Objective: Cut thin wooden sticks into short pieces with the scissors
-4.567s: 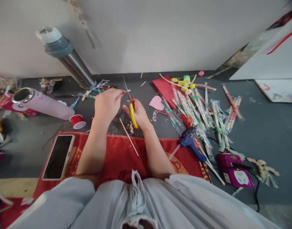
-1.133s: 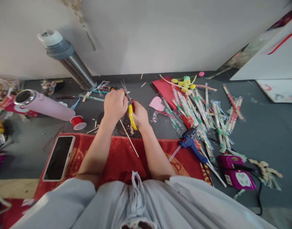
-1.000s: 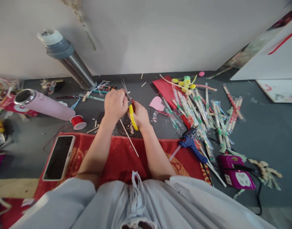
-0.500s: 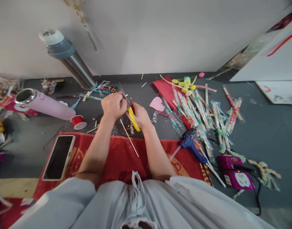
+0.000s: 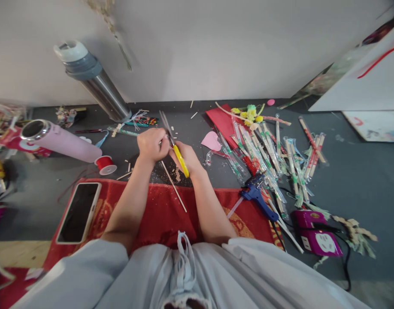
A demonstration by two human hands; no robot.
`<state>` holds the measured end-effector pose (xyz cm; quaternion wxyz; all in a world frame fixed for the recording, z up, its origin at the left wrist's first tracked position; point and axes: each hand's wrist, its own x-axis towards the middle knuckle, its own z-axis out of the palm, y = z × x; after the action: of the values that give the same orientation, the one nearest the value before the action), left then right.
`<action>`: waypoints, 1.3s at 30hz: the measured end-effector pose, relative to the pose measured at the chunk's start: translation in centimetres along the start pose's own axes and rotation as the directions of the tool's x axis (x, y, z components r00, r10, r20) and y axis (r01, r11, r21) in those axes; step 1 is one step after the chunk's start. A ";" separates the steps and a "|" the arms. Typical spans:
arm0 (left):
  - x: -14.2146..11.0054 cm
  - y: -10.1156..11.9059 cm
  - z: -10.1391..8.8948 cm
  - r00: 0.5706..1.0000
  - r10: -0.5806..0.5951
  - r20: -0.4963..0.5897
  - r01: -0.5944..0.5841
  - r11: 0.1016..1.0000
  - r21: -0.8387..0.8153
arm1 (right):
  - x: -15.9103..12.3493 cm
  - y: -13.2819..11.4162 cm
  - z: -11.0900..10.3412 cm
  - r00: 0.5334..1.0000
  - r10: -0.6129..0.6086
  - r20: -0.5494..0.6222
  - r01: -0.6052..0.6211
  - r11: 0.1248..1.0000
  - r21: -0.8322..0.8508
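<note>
Dark grey, the surface [image 5: 361, 180] runs from the foot of a pale wall at its far edge to the person's lap at its near edge. Red cloth [image 5: 165, 214] covers the middle of the near edge. By the far edge, left of centre, stands a steel flask [image 5: 103, 91]; a pink bottle [image 5: 66, 143] is nearer the left edge. Right of centre, a heap of wrapped sticks [image 5: 259, 146] spreads inward from the far edge. A phone [image 5: 78, 213] lies on the cloth's left end, and a blue glue gun [image 5: 259, 201] at its right end.

Mid-surface, the right hand [image 5: 189, 159] has its grip closed around the yellow handle of the scissors [image 5: 177, 153], whose blurred blades point toward the far edge. Just beside those blades, the left hand [image 5: 151, 145] is curled; I cannot tell whether its grip pinches anything. A thin stick [image 5: 174, 186] lies across the cloth's far edge, between the forearms. Smaller are a spool of red thread [image 5: 105, 165], near the cloth's far left corner, and pale snippets [image 5: 177, 175] beside the stick.
</note>
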<state>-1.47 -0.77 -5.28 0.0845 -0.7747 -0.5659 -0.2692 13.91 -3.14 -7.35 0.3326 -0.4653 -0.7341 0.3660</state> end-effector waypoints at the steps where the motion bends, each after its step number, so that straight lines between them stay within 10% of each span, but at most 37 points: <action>1: 0.0 -0.1 0.0 1.000 0.010 -0.021 -0.011 1.000 -0.010 | 0.0 -0.1 0.1 1.000 0.008 0.006 -0.008 1.000 0.010; 10: 1.1 0.1 -1.0 0.967 -0.251 0.052 0.245 0.964 0.103 | 0.1 -0.1 0.1 0.984 0.180 -0.006 -0.175 0.961 0.214; 23: 1.6 0.2 -0.8 0.739 -0.459 0.492 0.290 0.877 0.382 | 0.8 1.6 1.2 0.933 0.356 0.045 -0.305 0.723 0.620; 39: 1.4 0.1 -1.0 0.813 -0.422 0.402 0.342 0.904 0.257 | 0.7 1.3 0.4 0.918 0.396 0.001 -0.308 0.714 0.628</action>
<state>-1.38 -0.02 -3.72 -0.0375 -0.6753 -0.7353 -0.0446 13.86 -2.23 -8.53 0.4384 -0.4855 -0.4475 0.6097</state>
